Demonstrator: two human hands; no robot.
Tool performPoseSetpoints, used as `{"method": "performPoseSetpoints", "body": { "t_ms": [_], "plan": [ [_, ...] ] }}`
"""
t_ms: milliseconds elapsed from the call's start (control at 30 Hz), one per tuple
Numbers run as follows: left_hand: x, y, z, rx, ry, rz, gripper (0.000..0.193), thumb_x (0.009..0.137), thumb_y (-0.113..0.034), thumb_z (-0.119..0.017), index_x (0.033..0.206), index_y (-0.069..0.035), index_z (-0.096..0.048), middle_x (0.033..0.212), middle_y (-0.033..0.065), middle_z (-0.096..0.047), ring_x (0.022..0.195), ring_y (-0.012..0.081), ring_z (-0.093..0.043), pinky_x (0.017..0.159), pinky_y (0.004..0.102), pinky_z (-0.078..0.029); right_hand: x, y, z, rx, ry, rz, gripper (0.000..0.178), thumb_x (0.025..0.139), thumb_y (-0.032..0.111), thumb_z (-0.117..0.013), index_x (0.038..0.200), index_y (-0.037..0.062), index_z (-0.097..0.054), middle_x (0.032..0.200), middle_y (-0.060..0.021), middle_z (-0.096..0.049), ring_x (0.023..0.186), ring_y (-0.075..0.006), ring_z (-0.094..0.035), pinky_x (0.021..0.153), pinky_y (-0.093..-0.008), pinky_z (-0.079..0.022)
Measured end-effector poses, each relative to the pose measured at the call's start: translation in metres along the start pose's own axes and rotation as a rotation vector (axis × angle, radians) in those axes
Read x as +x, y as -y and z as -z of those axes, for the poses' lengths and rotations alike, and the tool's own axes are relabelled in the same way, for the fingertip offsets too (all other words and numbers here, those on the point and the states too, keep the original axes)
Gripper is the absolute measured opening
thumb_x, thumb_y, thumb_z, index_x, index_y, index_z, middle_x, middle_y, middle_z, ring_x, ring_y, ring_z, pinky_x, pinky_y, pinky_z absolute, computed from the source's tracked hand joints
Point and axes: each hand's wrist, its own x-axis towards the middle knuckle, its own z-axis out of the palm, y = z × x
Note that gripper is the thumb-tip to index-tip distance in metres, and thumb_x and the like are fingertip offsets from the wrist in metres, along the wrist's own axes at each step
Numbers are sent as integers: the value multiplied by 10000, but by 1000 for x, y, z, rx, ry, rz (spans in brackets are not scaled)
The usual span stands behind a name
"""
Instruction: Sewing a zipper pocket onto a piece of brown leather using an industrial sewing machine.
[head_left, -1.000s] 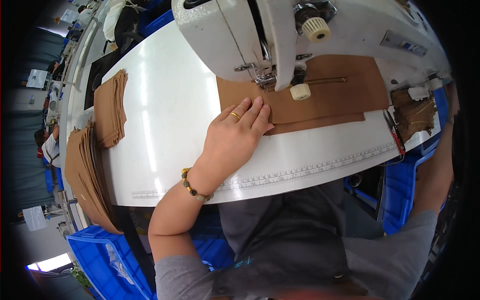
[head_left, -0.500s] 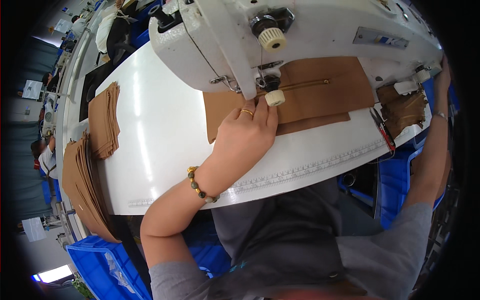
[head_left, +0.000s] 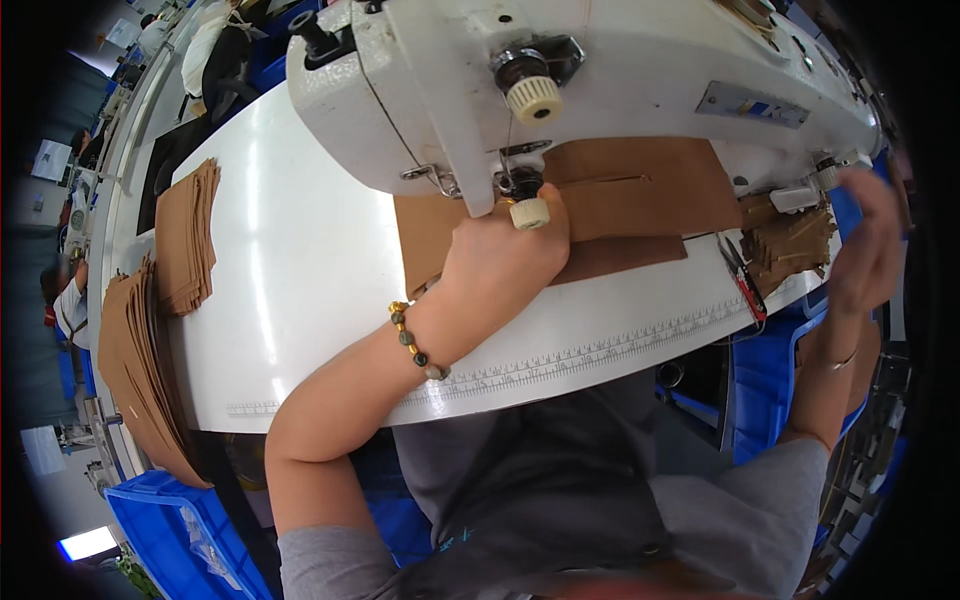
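Observation:
A brown leather-like panel (head_left: 650,205) with a narrow zippered slot lies under the head of a white sewing machine (head_left: 400,100). My left hand (head_left: 510,245) is on the panel beside the needle area. Its fingers are mostly hidden behind the machine's cream knob (head_left: 530,213), so their grip cannot be seen. A second brown layer (head_left: 625,260) shows below the panel's near edge. At the far right, my right hand (head_left: 868,240) is raised off the table near the machine's end, slightly blurred, its fingers stretched out and nothing visible in them.
Red-handled snips (head_left: 745,285) lie by a heap of brown pieces (head_left: 790,240) on the right. Stacks of brown panels (head_left: 185,240) stand at the table's left. A ruler strip (head_left: 560,355) follows the near edge. Blue bins (head_left: 180,530) stand below at both sides.
My right hand has come away from the machine's right end toward me. My left hand has turned, its fingers now further behind the knob. The whole view has shifted slightly.

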Motion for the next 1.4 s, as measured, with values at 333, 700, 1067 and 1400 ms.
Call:
{"method": "performPoseSetpoints", "body": {
  "t_ms": [333, 700, 1067, 1400],
  "plan": [
    [-8, -7, 35, -194, -142, -6, 473, 812, -96, -657, 1269, 21, -687, 1201, 123, -755, 820, 160, -747, 584, 266, -579, 12, 146, -160, 312, 627, 352, 280, 934, 240, -726, 1111, 24, -728, 1181, -144, -739, 1099, -328, -704, 946, -464, -565],
    [-67, 22, 10, -277, 7, -55, 465, 877, -74, -616, 1326, 37, -664, 1383, 197, -677, 1225, 345, -699, 1030, 426, -572, 20, 63, -98, -293, 1056, 85, 205, 928, 141, -697, 1082, 10, -732, 1105, -166, -734, 1048, -341, -688, 885, -433, -541],
    [-44, 74, 31, -654, 263, 188, 295, 862, -7, -689, 1145, -12, -771, 1028, 167, -772, 996, 335, -722, 837, 415, -593, 56, 155, -81, 227, 678, -2, 289, 898, 187, -746, 1094, -17, -687, 1177, -205, -666, 1063, -424, -641, 890, -480, -521],
    [-42, 82, 27, -739, 352, 161, 249, 909, -41, -673, 1131, -58, -782, 946, 163, -758, 910, 357, -711, 830, 424, -582, 37, 167, -179, 429, 944, -108, 303, 905, 167, -733, 1132, -22, -665, 1087, -211, -632, 1038, -408, -624, 899, -497, -507]
  ]
}}
